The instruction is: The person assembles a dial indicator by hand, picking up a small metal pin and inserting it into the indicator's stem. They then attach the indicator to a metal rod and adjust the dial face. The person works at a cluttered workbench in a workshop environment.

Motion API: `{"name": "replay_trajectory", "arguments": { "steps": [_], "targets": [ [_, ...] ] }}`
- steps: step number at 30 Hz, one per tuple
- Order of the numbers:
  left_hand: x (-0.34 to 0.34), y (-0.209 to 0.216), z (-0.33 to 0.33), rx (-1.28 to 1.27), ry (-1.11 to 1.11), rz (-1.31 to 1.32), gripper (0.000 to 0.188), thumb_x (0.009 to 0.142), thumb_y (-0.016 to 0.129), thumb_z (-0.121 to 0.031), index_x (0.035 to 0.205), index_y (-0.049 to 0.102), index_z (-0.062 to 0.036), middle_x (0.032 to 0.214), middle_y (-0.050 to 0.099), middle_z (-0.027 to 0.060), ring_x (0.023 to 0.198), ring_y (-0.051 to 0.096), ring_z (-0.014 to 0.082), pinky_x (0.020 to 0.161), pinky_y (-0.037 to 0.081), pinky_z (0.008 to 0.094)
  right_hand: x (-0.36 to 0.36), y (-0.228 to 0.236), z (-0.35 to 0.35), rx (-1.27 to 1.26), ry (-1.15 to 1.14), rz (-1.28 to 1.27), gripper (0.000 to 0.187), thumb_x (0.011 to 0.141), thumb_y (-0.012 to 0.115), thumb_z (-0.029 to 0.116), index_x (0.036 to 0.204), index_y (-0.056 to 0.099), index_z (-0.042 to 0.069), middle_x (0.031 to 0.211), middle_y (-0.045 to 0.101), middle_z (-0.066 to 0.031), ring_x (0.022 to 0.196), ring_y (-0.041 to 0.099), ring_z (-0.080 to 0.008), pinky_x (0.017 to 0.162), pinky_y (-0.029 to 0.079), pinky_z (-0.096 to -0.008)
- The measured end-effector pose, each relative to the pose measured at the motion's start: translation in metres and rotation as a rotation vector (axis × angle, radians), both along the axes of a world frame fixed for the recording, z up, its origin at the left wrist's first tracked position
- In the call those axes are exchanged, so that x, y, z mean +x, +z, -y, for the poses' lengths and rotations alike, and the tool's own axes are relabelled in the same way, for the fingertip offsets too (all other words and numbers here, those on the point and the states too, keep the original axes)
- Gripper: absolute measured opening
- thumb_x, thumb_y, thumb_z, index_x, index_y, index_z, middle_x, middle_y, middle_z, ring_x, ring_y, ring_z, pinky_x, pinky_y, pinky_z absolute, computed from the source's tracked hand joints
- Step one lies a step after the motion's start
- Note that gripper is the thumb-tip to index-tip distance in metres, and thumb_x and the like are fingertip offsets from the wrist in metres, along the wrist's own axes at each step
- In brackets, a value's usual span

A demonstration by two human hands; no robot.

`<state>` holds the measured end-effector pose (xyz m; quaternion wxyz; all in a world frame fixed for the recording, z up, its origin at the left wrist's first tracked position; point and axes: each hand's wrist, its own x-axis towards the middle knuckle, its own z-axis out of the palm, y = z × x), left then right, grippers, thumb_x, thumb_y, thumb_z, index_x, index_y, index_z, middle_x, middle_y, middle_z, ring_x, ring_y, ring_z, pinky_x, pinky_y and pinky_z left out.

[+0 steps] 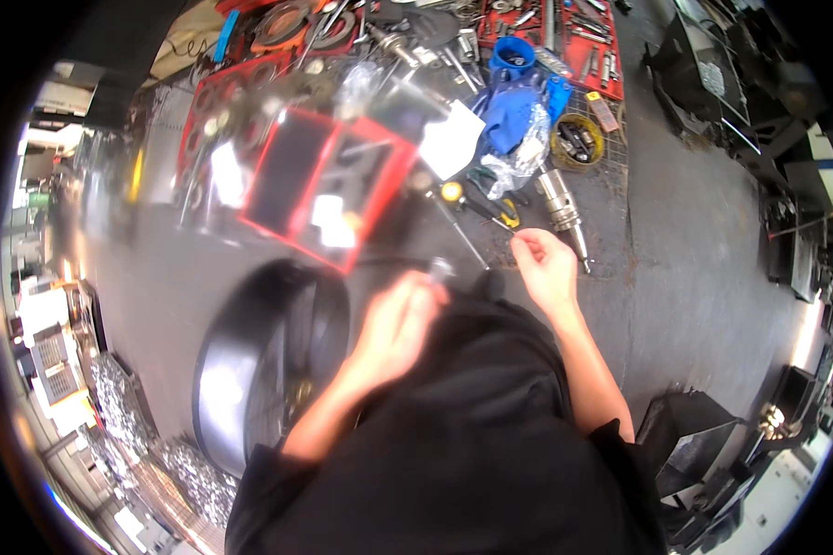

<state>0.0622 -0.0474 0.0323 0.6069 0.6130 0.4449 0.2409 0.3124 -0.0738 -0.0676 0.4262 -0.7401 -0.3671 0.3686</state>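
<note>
My left hand, blurred by motion, is closed in front of my black shirt, with a small shiny piece at its fingertips. The piece is too smeared to name. My right hand is held in a pinch over the near edge of the cluttered area. Whatever its fingertips hold, if anything, cannot be made out. Just beyond them lies a black-and-yellow handled tool. To the right of that hand is a metal tool holder with a narrow tip. A thin metal rod lies between my hands.
Ahead left is a blurred red-edged case. White paper, blue gloves, clear plastic, a blue cup and a yellow bowl of metal parts crowd the dark bench. A large black ring-shaped object stands left.
</note>
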Motion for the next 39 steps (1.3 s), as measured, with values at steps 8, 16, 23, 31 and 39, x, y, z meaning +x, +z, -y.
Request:
{"name": "replay_trajectory", "arguments": {
  "steps": [8, 16, 23, 31, 39],
  "targets": [
    [-0.032, -0.003, 0.009, -0.085, 0.212, -0.056, 0.039, 0.116, 0.044, -0.035, 0.104, 0.06, -0.0016, 0.077, 0.05, -0.0038, 0.069, 0.041, 0.0047, 0.061, 0.034, 0.0235, -0.035, -0.038, -0.059, -0.157, 0.406, 0.394, 0.022, 0.092, 0.073, 0.024, 0.103, 0.077, 0.005, 0.093, 0.079, -0.0114, 0.087, 0.076, -0.0308, 0.08, 0.059, -0.0424],
    [-0.055, -0.007, -0.003, -0.085, 0.318, -0.064, 0.039, 0.116, 0.045, -0.036, 0.103, 0.061, -0.002, 0.078, 0.05, -0.0038, 0.069, 0.042, 0.0045, 0.061, 0.034, 0.0231, -0.049, -0.044, -0.106, -0.07, 0.426, 0.452, 0.023, 0.093, 0.071, 0.02, 0.108, 0.075, 0.004, 0.095, 0.078, -0.013, 0.087, 0.076, -0.0324, 0.081, 0.059, -0.044],
    [-0.071, -0.014, -0.016, -0.129, 0.317, 0.003, 0.035, 0.116, 0.046, -0.031, 0.104, 0.06, -0.0015, 0.079, 0.05, -0.0042, 0.07, 0.042, 0.0041, 0.062, 0.035, 0.0226, -0.065, -0.03, -0.141, 0.035, 0.38, 0.383, 0.021, 0.095, 0.07, 0.019, 0.107, 0.076, 0.003, 0.097, 0.078, -0.017, 0.085, 0.077, -0.0322, 0.08, 0.059, -0.0431],
    [-0.091, -0.023, -0.032, -0.154, 0.37, 0.033, 0.035, 0.116, 0.046, -0.031, 0.102, 0.06, -0.0025, 0.078, 0.049, -0.0051, 0.069, 0.041, 0.0039, 0.062, 0.034, 0.0221, -0.08, -0.044, -0.12, -0.158, 0.356, 0.283, 0.024, 0.097, 0.07, 0.025, 0.105, 0.078, 0.004, 0.09, 0.078, -0.018, 0.082, 0.077, -0.0299, 0.077, 0.059, -0.0388],
    [-0.114, -0.039, -0.051, -0.152, 0.595, 0.018, 0.038, 0.117, 0.044, -0.035, 0.098, 0.06, -0.0062, 0.074, 0.047, -0.0071, 0.064, 0.039, 0.0022, 0.056, 0.031, 0.0207, -0.086, -0.062, -0.1, -0.199, 0.317, 0.139, 0.025, 0.096, 0.072, 0.024, 0.109, 0.078, 0.003, 0.092, 0.079, -0.0162, 0.082, 0.077, -0.0249, 0.079, 0.059, -0.0359]
  ]
}}
